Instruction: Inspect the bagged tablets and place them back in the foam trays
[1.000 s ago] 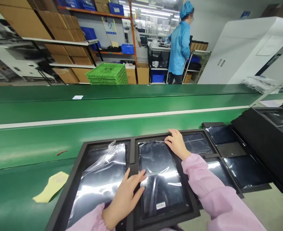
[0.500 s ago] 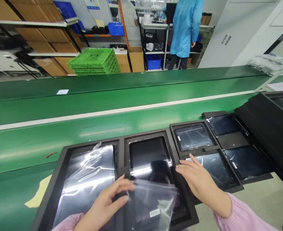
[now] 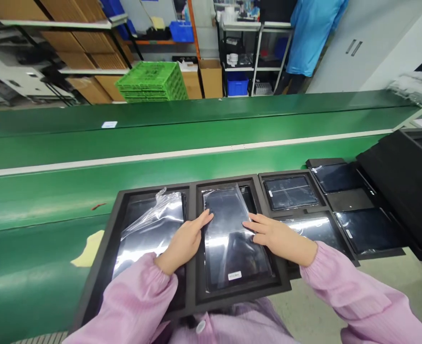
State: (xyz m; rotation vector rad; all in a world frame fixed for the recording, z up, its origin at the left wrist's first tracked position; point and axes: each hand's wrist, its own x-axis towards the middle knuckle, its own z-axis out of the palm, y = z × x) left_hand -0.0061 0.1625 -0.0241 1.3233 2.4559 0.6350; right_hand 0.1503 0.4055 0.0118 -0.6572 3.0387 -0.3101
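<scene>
A clear plastic bag (image 3: 225,248) with a small white label lies over a dark tablet-like screen (image 3: 248,198) in the middle black foam tray (image 3: 237,298). My left hand (image 3: 187,241) rests at the bag's left edge, fingers stretched out and fingertips touching the film. On the right edge my right hand (image 3: 275,236) lies with its fingers spread, touching the film and nothing gripped. A strip of the screen shows uncovered at the top right. Left of my left hand, a larger screen (image 3: 153,229) sits in another foam tray, partly covered by crumpled clear film (image 3: 162,203).
Smaller screens (image 3: 291,193) lie in foam trays to the right, beside a stack of black foam trays (image 3: 404,181). A yellow paper scrap (image 3: 89,249) and a red strip (image 3: 98,206) lie on the green conveyor (image 3: 35,200). A person in a blue coat (image 3: 311,38) stands beyond.
The bag has moved up over the middle screen and now lies across it. My right hand has come in from beside the tray onto the bag's edge. The view has tilted down.
</scene>
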